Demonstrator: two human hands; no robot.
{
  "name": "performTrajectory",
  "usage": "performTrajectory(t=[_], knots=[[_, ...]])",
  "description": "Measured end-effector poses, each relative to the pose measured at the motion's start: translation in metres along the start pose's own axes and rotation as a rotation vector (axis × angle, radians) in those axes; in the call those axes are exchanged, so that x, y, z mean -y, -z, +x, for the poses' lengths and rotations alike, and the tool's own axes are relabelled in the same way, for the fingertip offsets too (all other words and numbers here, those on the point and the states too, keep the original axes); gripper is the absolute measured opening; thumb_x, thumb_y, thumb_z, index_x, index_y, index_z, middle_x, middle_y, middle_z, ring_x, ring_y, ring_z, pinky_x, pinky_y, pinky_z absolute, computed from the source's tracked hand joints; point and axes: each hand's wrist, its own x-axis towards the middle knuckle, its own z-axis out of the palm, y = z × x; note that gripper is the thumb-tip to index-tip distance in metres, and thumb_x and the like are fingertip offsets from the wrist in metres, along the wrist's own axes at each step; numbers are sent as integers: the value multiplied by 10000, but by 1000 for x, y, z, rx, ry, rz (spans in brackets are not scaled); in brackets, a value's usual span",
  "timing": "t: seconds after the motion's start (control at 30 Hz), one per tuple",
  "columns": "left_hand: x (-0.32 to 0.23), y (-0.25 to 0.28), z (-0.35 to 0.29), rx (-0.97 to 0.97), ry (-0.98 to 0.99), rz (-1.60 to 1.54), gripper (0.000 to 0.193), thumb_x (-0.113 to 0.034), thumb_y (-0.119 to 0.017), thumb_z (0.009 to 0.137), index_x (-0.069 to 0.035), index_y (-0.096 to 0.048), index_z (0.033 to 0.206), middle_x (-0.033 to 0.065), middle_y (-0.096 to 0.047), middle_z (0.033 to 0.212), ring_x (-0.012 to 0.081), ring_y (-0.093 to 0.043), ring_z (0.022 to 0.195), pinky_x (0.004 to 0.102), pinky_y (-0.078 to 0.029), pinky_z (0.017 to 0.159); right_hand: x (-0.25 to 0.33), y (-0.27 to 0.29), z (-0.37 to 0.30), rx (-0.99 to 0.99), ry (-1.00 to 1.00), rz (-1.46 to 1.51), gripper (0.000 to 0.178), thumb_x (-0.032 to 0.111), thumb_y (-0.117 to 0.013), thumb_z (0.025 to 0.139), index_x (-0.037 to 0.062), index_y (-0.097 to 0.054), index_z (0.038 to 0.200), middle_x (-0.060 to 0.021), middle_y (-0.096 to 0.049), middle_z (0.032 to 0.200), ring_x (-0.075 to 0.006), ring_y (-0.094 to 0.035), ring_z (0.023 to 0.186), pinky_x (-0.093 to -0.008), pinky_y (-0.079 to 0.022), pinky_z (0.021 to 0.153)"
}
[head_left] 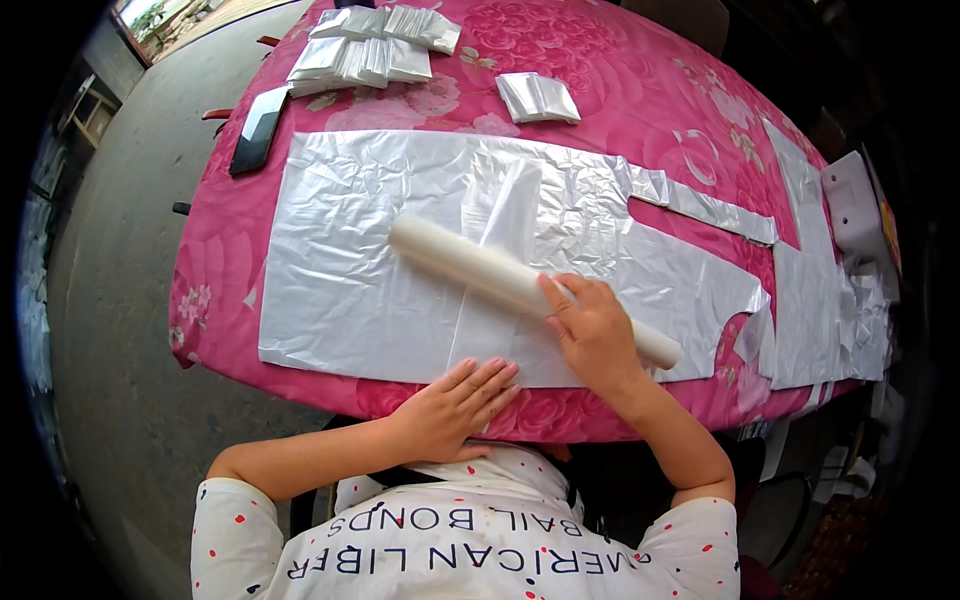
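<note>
A silvery-white plastic carrier bag (350,260) lies flat on the table, its handles at the right and a folded-over flap across its middle. My right hand (592,335) is wrapped around a long off-white tube (465,262), which lies slantwise over the bag from upper left to lower right. The tube's far end is slightly blurred. Fingers stretched out, my left hand (455,408) rests flat on the bag's near edge, below the flap. It holds nothing.
A pink floral cloth (560,40) covers the table. Folded bag bundles (365,50) are piled at the far left, with a smaller bundle (538,98) farther right. A phone (259,130) lies at the left edge. More flat bags (808,310) and a white plastic container (856,205) are at the right.
</note>
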Motion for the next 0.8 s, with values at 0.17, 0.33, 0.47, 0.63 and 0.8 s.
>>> performTrajectory(t=[0.17, 0.33, 0.47, 0.63, 0.8], knots=[[14, 6, -4, 30, -151, -192, 796, -502, -510, 803, -10, -274, 1382, 136, -201, 1473, 251, -162, 1375, 417, -126, 1108, -81, 26, -10, -207, -251, -253, 512, 40, -620, 754, 100, -512, 1251, -111, -553, 1097, -304, -513, 968, -379, -439, 837], [26, 12, -10, 88, -145, -202, 727, -374, -535, 800, -50, -269, 1394, 119, -211, 1474, 238, -184, 1371, 413, -137, 1108, -54, 37, -22, -175, -215, -56, 530, 2, -631, 719, 92, -528, 1231, -105, -561, 1102, -298, -512, 992, -367, -436, 845], [3, -10, -7, -14, -122, 93, 513, -228, -394, 862, -99, -354, 1357, 115, -299, 1437, 249, -259, 1343, 409, -170, 1097, 7, 20, -21, 12, 33, 148, 480, 18, -623, 704, 87, -565, 1175, -97, -566, 1107, -285, -520, 985, -387, -424, 859], [-9, -10, -6, -14, -91, 193, 514, -231, -388, 866, -96, -345, 1360, 113, -308, 1434, 248, -267, 1340, 425, -205, 1083, 22, -1, -5, 87, 196, 166, 472, 13, -650, 678, 89, -578, 1139, -80, -569, 1107, -277, -533, 980, -378, -420, 860], [-10, -10, -7, 12, -89, 225, 516, -228, -387, 873, -93, -333, 1369, 108, -297, 1442, 243, -286, 1331, 410, -230, 1071, -14, -16, 53, -29, 145, 169, 431, 17, -623, 709, 93, -591, 1133, -86, -590, 1076, -276, -539, 960, -386, -419, 853]])
